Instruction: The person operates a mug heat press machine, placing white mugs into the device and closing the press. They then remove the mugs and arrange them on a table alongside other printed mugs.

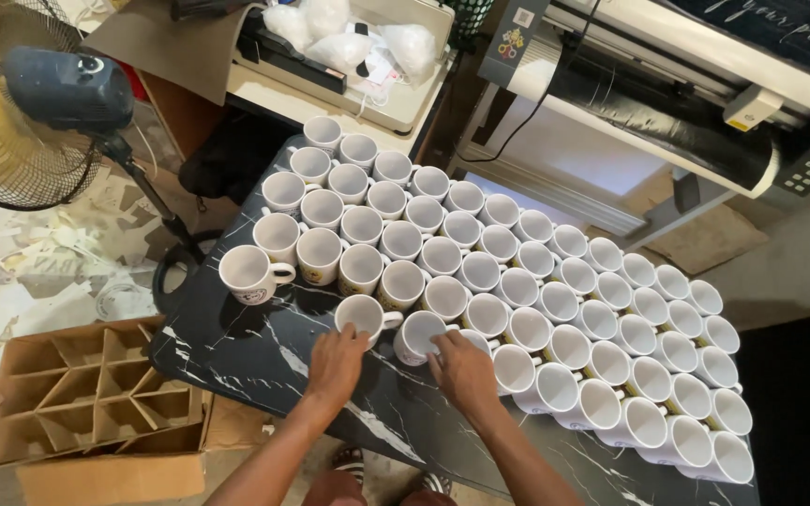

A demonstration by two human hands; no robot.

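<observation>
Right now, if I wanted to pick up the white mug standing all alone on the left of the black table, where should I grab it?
Probably by its handle. The lone mug stands upright, apart from the packed rows of mugs, and its handle sticks out to the right over bare marbled table. Come in from the near, right side, where nothing crowds it. Both hands are busy on other mugs.

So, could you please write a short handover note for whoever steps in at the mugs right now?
Left hand: fingers on the rim of a white ceramic mug at the near edge of the rows.
Right hand: gripping the neighbouring white mug.
Black marble-patterned table: dozens of white mugs stand upright in diagonal rows; one lone mug stands apart at the left.
Brown cardboard divider box on the floor: cells empty.
Near-left table area is bare.
</observation>
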